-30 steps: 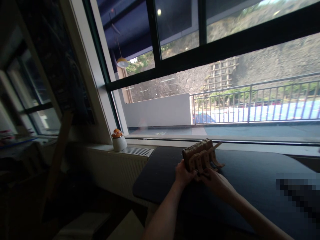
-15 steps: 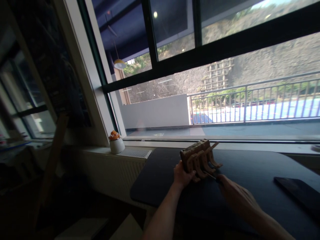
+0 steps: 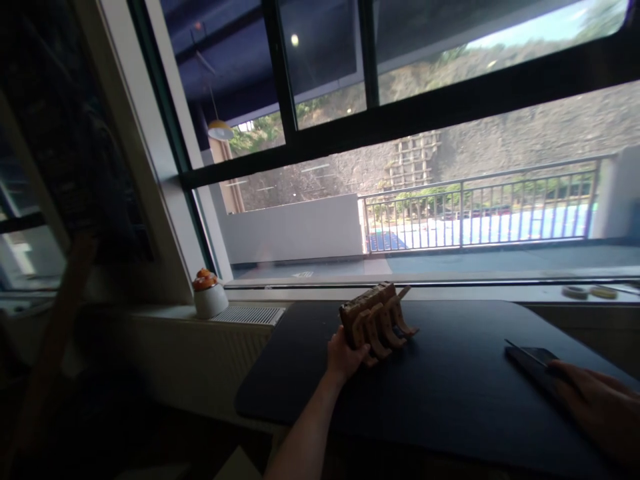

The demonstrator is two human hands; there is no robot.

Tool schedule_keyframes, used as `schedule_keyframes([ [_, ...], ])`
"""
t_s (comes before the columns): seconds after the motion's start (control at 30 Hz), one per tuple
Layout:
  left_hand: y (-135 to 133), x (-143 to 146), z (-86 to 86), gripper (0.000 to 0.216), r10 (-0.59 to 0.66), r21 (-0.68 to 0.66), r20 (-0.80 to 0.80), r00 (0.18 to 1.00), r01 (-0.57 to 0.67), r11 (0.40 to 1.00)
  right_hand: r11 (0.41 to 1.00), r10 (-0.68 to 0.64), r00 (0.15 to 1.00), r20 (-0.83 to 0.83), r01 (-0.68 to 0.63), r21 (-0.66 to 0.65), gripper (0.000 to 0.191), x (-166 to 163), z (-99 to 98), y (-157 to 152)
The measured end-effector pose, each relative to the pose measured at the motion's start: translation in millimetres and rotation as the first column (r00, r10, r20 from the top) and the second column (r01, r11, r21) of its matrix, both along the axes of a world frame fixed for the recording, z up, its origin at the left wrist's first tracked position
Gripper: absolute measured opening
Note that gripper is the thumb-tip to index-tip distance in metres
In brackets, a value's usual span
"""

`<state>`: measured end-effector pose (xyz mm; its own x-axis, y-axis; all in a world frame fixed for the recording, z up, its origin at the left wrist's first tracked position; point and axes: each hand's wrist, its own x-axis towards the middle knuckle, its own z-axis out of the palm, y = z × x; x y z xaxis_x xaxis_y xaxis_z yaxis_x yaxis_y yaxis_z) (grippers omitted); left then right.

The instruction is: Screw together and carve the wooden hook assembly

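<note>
A small wooden model (image 3: 376, 318) with several curved legs stands on the dark table (image 3: 440, 387) near the window. My left hand (image 3: 344, 355) grips the model's near left end, fingers closed on it. My right hand (image 3: 593, 399) lies far to the right at the table's edge, resting on the near end of a flat dark slab (image 3: 534, 360); its fingers are dim and I cannot tell whether they are curled.
A white pot with an orange lid (image 3: 209, 295) sits on the sill beside a vent grille (image 3: 247, 315). Two small tape rolls (image 3: 588, 292) lie on the sill at the right. The window fills the back. A dark wooden post (image 3: 45, 360) leans at the left.
My right hand left the wooden model and swept right to the dark slab. The left hand kept its hold. The view has turned to the right.
</note>
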<state>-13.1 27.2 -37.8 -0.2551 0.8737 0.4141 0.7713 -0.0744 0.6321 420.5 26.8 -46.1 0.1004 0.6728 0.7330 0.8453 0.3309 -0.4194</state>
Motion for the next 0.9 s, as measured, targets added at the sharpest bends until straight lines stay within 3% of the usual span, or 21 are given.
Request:
schedule_keyframes([
  [0.13,-1,0,1.8,0.048,0.004,-0.016,0.011,1.0,-0.004,1.0,0.942,0.238,0.971,0.03,-0.223,-0.252,0.037,-76,17.9,-25],
  [0.27,-4,2,4.8,0.047,0.013,-0.024,0.025,1.0,-0.013,1.0,0.881,0.38,0.923,0.049,-0.346,-0.323,0.034,-162,23.9,-47],
  [0.4,-4,2,5.3,0.046,0.014,-0.022,0.033,0.999,-0.013,1.0,0.864,0.404,0.913,0.055,-0.361,-0.351,0.032,-204,22.2,-54],
  [0.53,-3,1,3.7,0.047,0.01,-0.026,0.037,0.999,-0.009,1.0,0.872,0.353,0.934,0.058,-0.306,-0.382,0.03,-186,19.2,-49],
  [0.73,-3,1,3.4,0.048,0.005,-0.031,0.052,0.999,-0.003,1.0,0.898,0.177,0.98,0.087,-0.125,-0.423,0.026,-91,19.9,-27],
  [0.8,-3,2,4.2,0.048,0.003,-0.035,0.061,0.998,-0.001,0.999,0.901,0.193,0.977,0.086,-0.142,-0.41,0.032,-77,21.7,-24],
  [0.9,-4,3,5.4,0.049,0.008,-0.061,0.091,0.996,-0.002,0.998,0.882,0.329,0.941,0.082,-0.275,-0.382,0.036,-95,20.4,-29],
])
